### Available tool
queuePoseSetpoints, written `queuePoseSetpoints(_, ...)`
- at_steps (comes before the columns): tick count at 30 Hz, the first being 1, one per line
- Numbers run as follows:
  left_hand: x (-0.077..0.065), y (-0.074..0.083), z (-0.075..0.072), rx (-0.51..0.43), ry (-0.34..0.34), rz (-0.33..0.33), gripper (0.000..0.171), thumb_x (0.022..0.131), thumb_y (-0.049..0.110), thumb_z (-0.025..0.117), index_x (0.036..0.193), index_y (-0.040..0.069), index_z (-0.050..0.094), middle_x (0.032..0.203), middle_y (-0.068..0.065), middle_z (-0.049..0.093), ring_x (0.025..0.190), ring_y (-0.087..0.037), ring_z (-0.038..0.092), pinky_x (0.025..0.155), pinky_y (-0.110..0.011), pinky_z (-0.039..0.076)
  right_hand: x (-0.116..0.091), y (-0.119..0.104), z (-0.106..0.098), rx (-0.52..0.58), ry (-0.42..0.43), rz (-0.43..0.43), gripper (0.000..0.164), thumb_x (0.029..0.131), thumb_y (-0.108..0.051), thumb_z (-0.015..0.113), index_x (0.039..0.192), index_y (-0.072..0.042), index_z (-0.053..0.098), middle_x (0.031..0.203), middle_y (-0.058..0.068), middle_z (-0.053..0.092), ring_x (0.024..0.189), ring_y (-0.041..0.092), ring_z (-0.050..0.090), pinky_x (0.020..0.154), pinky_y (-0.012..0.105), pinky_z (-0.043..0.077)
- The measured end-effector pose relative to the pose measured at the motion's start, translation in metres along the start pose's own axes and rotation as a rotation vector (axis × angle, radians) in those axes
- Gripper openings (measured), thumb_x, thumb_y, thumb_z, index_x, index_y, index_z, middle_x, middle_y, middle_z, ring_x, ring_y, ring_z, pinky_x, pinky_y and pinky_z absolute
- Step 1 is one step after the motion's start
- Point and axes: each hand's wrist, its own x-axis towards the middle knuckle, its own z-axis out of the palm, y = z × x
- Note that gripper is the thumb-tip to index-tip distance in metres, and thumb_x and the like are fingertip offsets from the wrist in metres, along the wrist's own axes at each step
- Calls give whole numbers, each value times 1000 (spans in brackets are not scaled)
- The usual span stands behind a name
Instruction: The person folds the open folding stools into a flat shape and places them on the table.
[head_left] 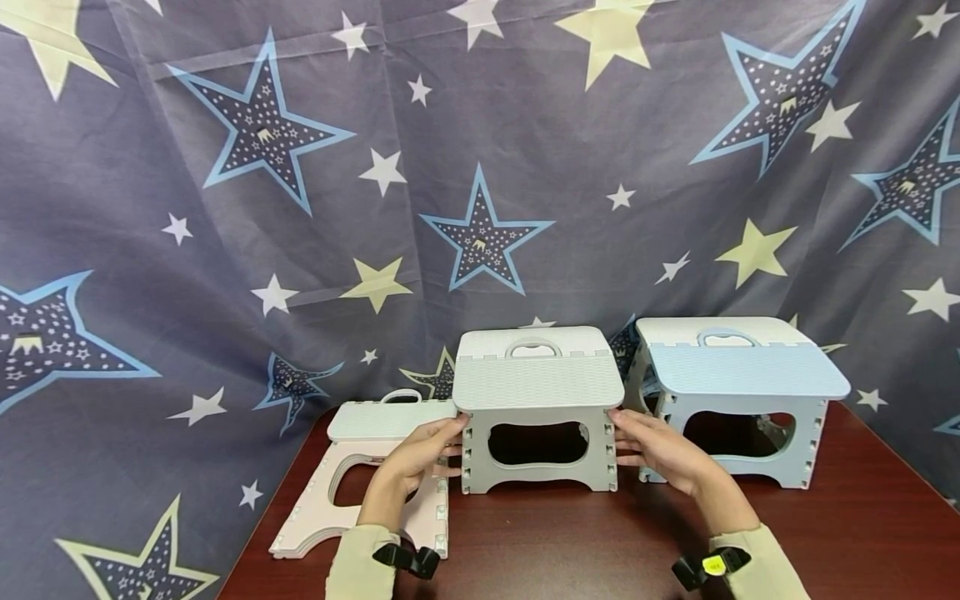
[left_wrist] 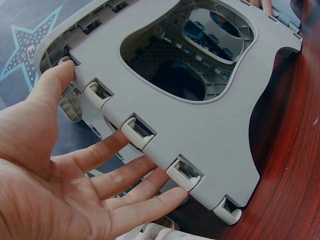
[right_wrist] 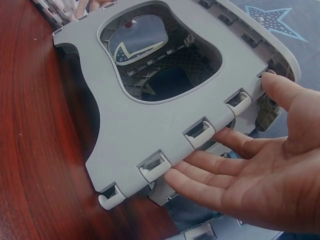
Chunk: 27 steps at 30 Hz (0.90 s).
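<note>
A grey-green folding step stool (head_left: 537, 450) stands unfolded on the table in the middle of the head view, with a white strip and a handle on its top. My left hand (head_left: 420, 454) touches its left side, thumb at the upper corner under the top and fingers spread along the hinged edge. On the opposite side, my right hand (head_left: 663, 450) mirrors this, its thumb at the upper corner. Both wrist views show the fingers fairly straight, with fingertips at the hinge knuckles of the left hand's (left_wrist: 135, 180) and right hand's (right_wrist: 235, 170) edges.
To the left a pinkish-white folding stool (head_left: 322, 492) lies folded flat, partly behind my left arm. A blue folding stool (head_left: 806, 433) stands unfolded on the right, close to my right hand. Behind the dark red table (head_left: 555, 542) hangs a star-patterned curtain (head_left: 525, 125).
</note>
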Motion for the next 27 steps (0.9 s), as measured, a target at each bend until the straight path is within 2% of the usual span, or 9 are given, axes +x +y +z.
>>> queuePoseSetpoints(9, 0, -1, 0, 12, 1, 4, 62, 106, 42, 53, 145, -6, 47, 138, -25, 59, 112, -27, 64, 95, -51, 58, -1, -1, 1, -5, 9, 3, 75, 109, -40, 43, 154, 14, 17, 150, 38, 38, 132, 36, 52, 107, 46, 51)
queuePoseSetpoints(27, -1, -1, 0, 20, 5, 6, 64, 105, 42, 54, 147, -6, 46, 142, -30, 54, 116, -29, 62, 95, -52, 58, 0, 0, 1, -1, -8, -6, 74, 110, -41, 42, 154, 14, 19, 150, 37, 40, 133, 35, 53, 106, 46, 52)
